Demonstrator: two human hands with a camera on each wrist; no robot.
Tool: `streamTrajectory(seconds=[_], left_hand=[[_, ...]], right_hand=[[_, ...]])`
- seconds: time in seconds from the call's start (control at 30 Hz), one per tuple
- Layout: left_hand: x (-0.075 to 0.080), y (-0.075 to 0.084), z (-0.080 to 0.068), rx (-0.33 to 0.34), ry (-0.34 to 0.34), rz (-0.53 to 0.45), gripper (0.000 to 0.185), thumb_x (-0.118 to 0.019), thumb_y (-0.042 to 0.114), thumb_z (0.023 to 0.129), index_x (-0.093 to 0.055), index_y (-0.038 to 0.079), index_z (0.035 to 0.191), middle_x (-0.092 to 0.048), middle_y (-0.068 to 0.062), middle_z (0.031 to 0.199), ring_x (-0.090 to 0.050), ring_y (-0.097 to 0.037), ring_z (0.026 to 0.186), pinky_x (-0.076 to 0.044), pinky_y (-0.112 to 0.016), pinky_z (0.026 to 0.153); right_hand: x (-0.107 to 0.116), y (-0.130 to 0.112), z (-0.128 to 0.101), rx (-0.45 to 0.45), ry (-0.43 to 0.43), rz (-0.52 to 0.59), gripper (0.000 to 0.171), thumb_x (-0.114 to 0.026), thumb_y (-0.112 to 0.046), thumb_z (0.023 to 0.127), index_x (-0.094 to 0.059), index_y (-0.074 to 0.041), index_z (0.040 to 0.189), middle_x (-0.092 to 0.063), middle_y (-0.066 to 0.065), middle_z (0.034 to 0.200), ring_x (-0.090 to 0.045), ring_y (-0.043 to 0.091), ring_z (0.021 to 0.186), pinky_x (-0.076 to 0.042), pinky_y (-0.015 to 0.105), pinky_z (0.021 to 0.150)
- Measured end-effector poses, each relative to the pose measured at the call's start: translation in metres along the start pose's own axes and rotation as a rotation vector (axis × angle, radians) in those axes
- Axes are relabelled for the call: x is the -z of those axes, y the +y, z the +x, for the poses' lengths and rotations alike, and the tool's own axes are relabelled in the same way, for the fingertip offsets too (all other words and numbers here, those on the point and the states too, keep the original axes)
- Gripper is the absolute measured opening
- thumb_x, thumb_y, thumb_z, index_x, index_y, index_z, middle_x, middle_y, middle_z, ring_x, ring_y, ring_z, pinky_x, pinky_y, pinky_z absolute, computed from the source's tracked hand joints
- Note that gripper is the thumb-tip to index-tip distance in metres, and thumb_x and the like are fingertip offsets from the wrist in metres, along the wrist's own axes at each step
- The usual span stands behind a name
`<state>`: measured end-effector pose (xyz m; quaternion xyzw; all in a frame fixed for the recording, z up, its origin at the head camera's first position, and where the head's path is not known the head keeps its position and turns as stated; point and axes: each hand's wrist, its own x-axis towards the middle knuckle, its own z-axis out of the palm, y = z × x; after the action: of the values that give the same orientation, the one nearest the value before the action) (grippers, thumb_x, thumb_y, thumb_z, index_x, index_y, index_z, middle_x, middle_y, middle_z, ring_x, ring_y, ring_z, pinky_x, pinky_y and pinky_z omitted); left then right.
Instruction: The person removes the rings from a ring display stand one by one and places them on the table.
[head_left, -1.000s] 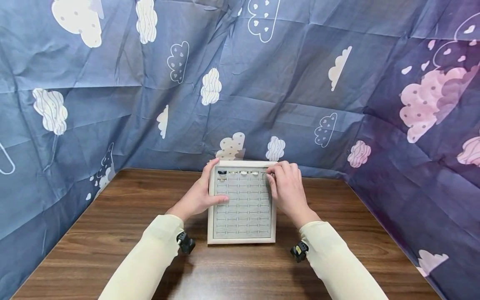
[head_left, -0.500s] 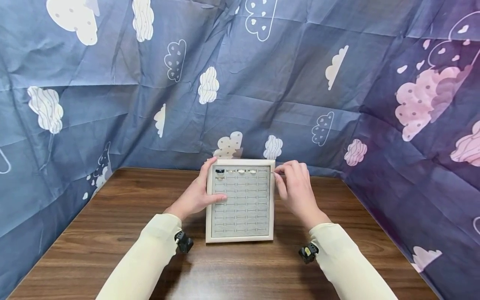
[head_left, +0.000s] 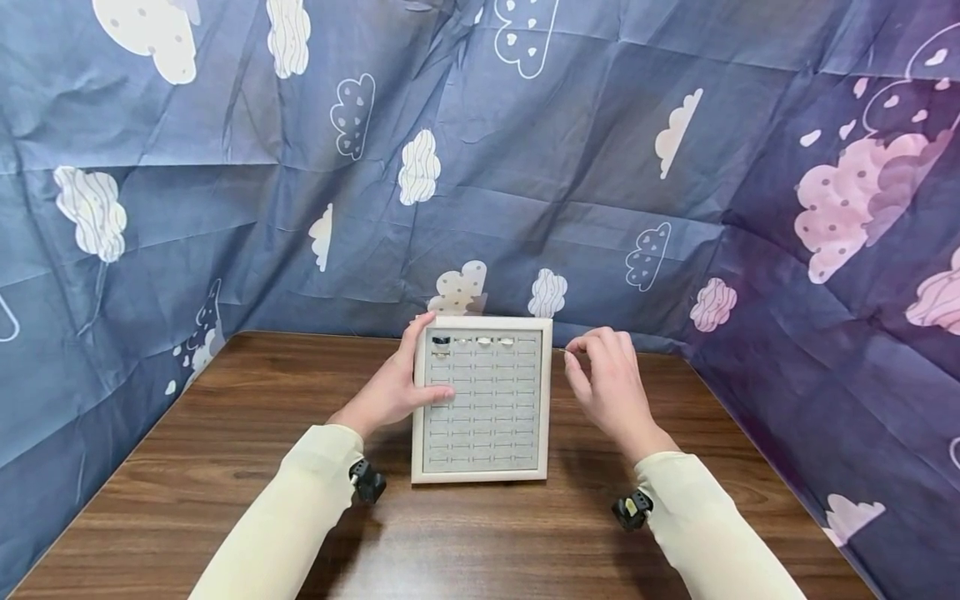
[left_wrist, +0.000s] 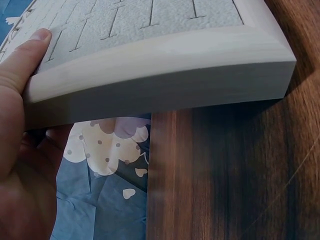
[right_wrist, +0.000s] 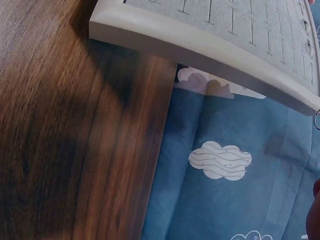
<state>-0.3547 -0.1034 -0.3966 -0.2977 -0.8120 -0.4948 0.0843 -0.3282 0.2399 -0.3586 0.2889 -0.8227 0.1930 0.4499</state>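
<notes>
A ring display tray [head_left: 480,477] with a cream frame and a grey slotted pad stands tilted up on the table in the head view. My left hand [head_left: 390,390] grips its left side, thumb [left_wrist: 32,50] over the front and fingers behind. Several rings sit in the top row, the leftmost a dark ring [head_left: 441,340]; a gold-toned ring [head_left: 440,355] is below it. To the right of the frame, my right hand [head_left: 611,383] pinches a thin ring [right_wrist: 317,120] between thumb and forefinger. Only its edge shows in the right wrist view, where most of that hand is cut off.
A brown wood-grain table [head_left: 480,533] lies beneath the tray. Behind it and at both sides hangs a blue cloth [head_left: 495,167] printed with clouds. Both forearms wear small black wrist cameras [head_left: 367,482].
My right hand has moved right, away from the tray's top right slots, with the thin ring in its fingertips. The slot it covered now shows. My left hand keeps its grip on the tray.
</notes>
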Motion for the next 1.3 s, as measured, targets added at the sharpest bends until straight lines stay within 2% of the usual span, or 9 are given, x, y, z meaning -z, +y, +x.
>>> streamTrajectory(seconds=[0.37, 0.7, 1.0, 1.3], left_hand=[[0.0, 0.0, 0.0, 0.005, -0.014, -0.019, 0.12, -0.091, 0.012, 0.088, -0.006, 0.031, 0.171, -0.076, -0.015, 0.127, -0.078, -0.024, 0.104, -0.057, -0.051, 0.104], [0.002, 0.002, -0.001, 0.012, -0.015, -0.015, 0.119, -0.091, 0.013, 0.088, -0.007, 0.028, 0.171, -0.075, -0.015, 0.126, -0.077, -0.024, 0.103, -0.056, -0.051, 0.105], [0.001, 0.001, -0.001, 0.001, -0.011, -0.023, 0.119, -0.091, 0.012, 0.088, -0.007, 0.028, 0.17, -0.074, -0.016, 0.127, -0.077, -0.024, 0.104, -0.057, -0.051, 0.104], [0.0, 0.001, -0.001, 0.004, -0.01, -0.021, 0.119, -0.091, 0.011, 0.088, -0.006, 0.029, 0.17, -0.074, -0.015, 0.128, -0.077, -0.024, 0.105, -0.056, -0.05, 0.104]], right_hand=[[0.003, 0.012, -0.01, -0.047, -0.038, -0.035, 0.007, -0.067, -0.004, 0.094, -0.068, 0.002, 0.098, -0.062, 0.019, 0.097, -0.05, 0.043, 0.093, -0.04, 0.054, 0.089], [0.0, 0.019, -0.022, -0.097, -0.097, -0.086, 0.007, -0.07, -0.003, 0.092, -0.069, -0.001, 0.098, -0.064, 0.016, 0.095, -0.052, 0.04, 0.092, -0.043, 0.051, 0.086], [-0.003, 0.023, -0.03, -0.099, -0.121, -0.114, 0.005, -0.071, -0.003, 0.092, -0.07, -0.002, 0.096, -0.064, 0.015, 0.096, -0.053, 0.04, 0.09, -0.043, 0.051, 0.084], [-0.006, 0.029, -0.042, -0.151, -0.188, -0.123, 0.006, -0.072, -0.002, 0.094, -0.068, -0.003, 0.097, -0.064, 0.014, 0.098, -0.06, 0.038, 0.095, -0.05, 0.052, 0.087]])
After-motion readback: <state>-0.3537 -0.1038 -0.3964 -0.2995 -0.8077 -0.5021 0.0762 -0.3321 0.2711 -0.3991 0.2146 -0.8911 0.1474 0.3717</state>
